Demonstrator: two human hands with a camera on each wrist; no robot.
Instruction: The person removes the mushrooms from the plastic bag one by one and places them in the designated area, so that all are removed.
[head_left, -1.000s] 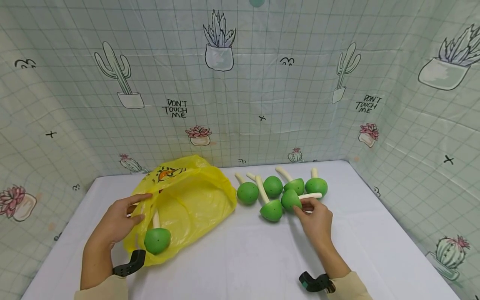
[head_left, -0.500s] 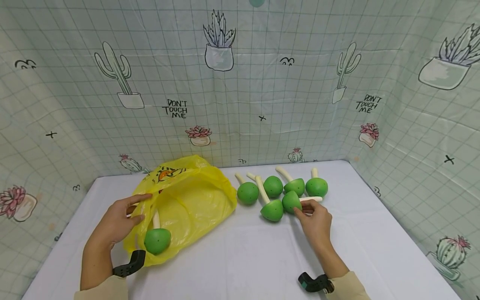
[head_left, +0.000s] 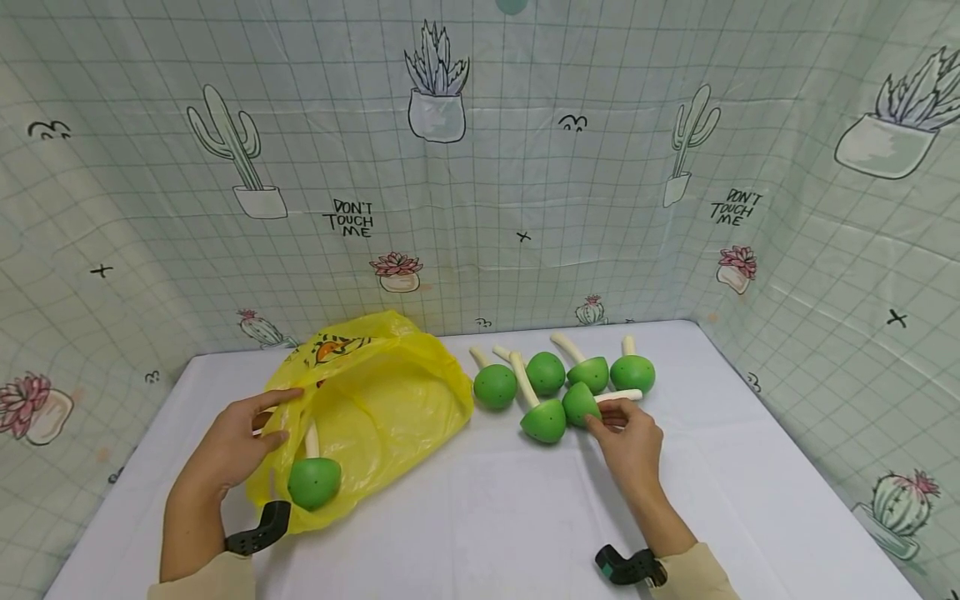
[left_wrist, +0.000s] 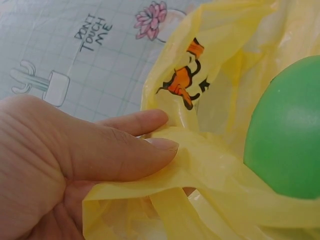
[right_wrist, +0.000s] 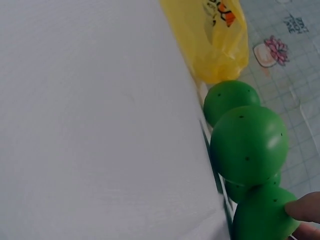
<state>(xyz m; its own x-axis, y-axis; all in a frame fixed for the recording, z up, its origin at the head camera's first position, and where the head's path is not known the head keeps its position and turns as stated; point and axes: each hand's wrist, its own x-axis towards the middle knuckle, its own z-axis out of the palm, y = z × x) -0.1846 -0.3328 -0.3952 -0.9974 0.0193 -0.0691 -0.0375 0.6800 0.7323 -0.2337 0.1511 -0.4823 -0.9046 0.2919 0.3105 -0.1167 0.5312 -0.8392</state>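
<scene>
My left hand (head_left: 247,437) pinches the edge of a yellow plastic bag (head_left: 397,417) between thumb and fingers, and its mouth gapes toward the right. In the left wrist view the thumb (left_wrist: 135,155) lies over the folded film. Just inside the bag lies a toy mushroom (head_left: 315,483) with a green, dark-dotted cap and pale stem. My right hand (head_left: 630,433) holds another green mushroom (head_left: 581,406), thumb on the cap and fingers by the stem, which points right. The right wrist view shows the thumb against this cap (right_wrist: 262,215); its stem is hidden there.
Several more green mushrooms lie clustered behind and left of my right hand, among them one with its stem leaning back (head_left: 543,422) and one at the right (head_left: 632,375). A white-covered table (head_left: 480,517) bears everything. Behind it hangs a grid-patterned cloth (head_left: 480,192) with cactus prints.
Almost nothing differs. My right hand and the mushroom it holds have shifted only very slightly; my left hand keeps its grip on the bag in the same place.
</scene>
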